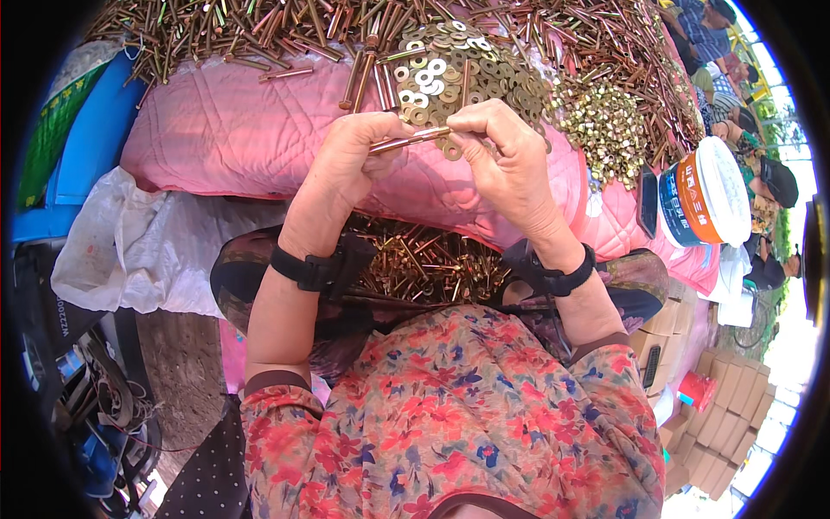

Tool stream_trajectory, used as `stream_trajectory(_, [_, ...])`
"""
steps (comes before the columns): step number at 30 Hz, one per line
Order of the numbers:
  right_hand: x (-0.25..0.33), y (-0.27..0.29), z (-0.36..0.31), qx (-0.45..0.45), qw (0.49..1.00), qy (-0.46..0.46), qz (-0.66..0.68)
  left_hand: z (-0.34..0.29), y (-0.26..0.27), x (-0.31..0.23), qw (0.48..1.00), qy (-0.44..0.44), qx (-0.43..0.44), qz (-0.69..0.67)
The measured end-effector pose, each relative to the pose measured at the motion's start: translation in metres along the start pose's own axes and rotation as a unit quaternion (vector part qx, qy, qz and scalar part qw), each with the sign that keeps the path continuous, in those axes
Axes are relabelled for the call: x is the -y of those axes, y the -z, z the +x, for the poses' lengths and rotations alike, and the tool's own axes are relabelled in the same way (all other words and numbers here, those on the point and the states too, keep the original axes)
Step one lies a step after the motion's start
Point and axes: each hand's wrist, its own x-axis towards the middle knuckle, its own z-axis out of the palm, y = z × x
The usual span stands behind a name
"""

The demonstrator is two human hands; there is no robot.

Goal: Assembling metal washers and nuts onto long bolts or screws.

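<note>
A long copper-coloured bolt (405,143) lies crosswise above the edge of the pink quilted cover. My left hand (350,154) is closed around its left end, thumb along the shaft. At the other end, the fingertips of my right hand (508,164) pinch the tip; any small part between them is hidden. Just beyond both hands spreads a heap of flat washers (510,86), some silver and most brassy. Small gold-coloured nuts (609,130) are piled to its right. Several bolts (367,78) lie loose beside the washers.
More bolts (233,35) cover the far side of the pink quilt (216,130). Another pile of bolts (424,264) sits between my legs. A white tub (722,190) and a dark phone-like slab (648,201) are at right, cardboard boxes (722,415) lower down. Other people (765,182) sit farther right.
</note>
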Motion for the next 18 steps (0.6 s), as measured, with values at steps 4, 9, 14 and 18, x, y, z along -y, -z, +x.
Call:
stream_trajectory(4, [0.005,-0.004,-0.003,-0.010,0.984,-0.108,0.140,-0.007,-0.013,-0.004,0.999,-0.016,-0.033,0.029])
stream_trajectory(9, [0.007,0.002,-0.005,0.052,0.958,-0.229,0.165,-0.010,-0.018,-0.005,0.974,-0.129,-0.038,0.183])
stream_trajectory(14, [0.009,0.005,-0.004,0.029,0.993,-0.076,0.086,-0.008,-0.014,-0.005,0.986,-0.094,-0.045,0.131])
stream_trajectory(18, [0.014,0.006,-0.004,0.064,0.983,-0.141,0.098,-0.007,-0.014,-0.004,0.988,-0.092,-0.042,0.117])
